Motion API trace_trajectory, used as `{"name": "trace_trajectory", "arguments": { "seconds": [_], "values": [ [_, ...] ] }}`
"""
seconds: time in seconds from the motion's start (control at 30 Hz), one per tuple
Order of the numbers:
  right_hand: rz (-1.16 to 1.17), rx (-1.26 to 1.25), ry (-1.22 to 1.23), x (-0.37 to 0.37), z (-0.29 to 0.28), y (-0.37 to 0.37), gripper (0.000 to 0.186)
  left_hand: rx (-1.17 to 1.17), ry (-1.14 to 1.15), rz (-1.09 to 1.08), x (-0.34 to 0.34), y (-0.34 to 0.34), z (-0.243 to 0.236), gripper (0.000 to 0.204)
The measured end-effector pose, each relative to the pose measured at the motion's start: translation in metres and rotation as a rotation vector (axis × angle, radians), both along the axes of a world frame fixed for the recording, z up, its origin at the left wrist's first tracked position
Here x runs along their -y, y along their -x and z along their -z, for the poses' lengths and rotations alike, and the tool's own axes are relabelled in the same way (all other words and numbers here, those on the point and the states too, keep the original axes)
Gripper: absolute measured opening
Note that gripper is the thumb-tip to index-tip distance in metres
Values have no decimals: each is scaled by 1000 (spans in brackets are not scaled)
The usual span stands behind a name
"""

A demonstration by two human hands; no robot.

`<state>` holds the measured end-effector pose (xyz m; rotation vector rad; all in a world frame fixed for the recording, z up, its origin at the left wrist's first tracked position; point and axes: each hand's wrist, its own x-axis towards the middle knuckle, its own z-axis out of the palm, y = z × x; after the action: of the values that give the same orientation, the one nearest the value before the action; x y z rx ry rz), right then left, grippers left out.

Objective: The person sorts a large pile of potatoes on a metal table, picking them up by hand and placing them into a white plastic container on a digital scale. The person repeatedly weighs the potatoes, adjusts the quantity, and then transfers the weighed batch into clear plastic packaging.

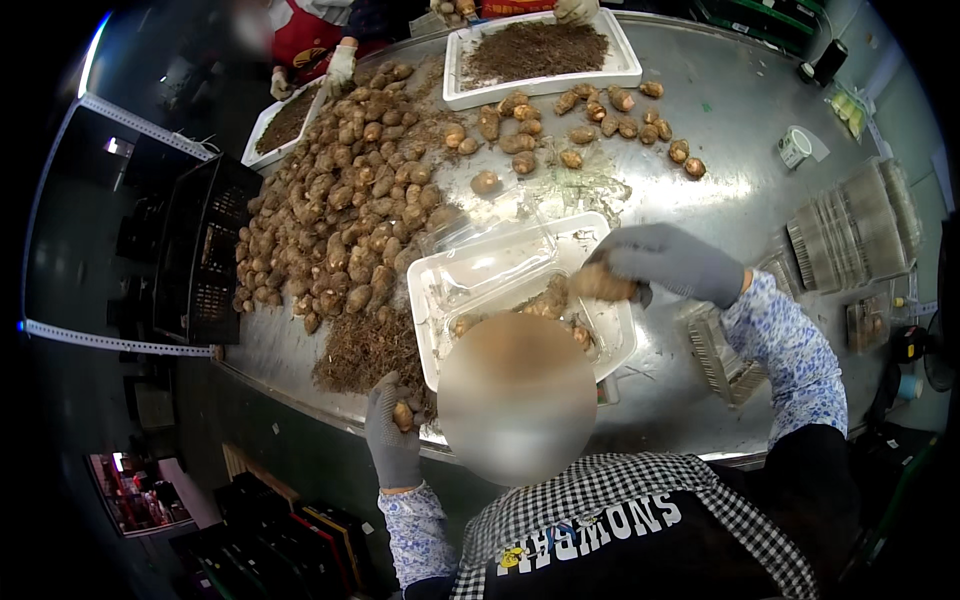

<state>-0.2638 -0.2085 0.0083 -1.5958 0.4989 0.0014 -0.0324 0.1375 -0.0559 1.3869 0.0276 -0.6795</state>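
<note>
My right hand point(672, 262), in a grey glove, is closed around a brown taro root point(598, 283) above the right side of a white tray point(622, 345). In the tray lies an open clear plastic clamshell box point(500, 270) with several taro roots point(550, 300) in its lower half; a blurred round patch covers part of it. At the table's near edge, left of the tray, my left hand point(393, 440), also gloved, is closed on a smaller taro root point(403, 415). Beside that hand spreads a heap of loose root fibres point(370, 350).
A large taro pile point(350, 190) covers the table's left side. Loose taros point(620, 110) lie farther back. Co-workers' gloved hands point(341, 68) are near a white tray point(290, 130) of debris; another debris tray point(625, 75) stands behind. Clear boxes point(850, 235) are stacked right, near a cup point(795, 148).
</note>
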Motion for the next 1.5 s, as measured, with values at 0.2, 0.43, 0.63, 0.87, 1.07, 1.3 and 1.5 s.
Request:
{"name": "trace_trajectory", "arguments": {
  "seconds": [0.2, 0.43, 0.63, 0.87, 1.07, 1.3, 1.5],
  "values": [
    [39, 25, 492, -67, -2, -12, 36, -29, -24, 37, -8, 23, -1, 30],
    [330, -51, 259, -35, -20, 22, 28, -12, 38, 123, -44, 22, 9, 28],
    [339, -109, 206, -42, 8, 65, 29, -20, 45, 115, -42, 26, 10, 30],
    [192, -210, 245, -50, 32, 94, 33, -8, 65, 103, -52, 31, 17, 40],
    [72, -274, 248, -64, 33, 101, 33, 344, -151, 210, -10, 71, -30, 38],
    [-10, -266, 274, -72, 30, 103, 33, 1151, 11, 625, 64, 102, -75, 48],
    [41, -265, 276, -68, 31, 125, 33, 1180, 3, 751, 87, 86, -55, 51]
  ]
}}
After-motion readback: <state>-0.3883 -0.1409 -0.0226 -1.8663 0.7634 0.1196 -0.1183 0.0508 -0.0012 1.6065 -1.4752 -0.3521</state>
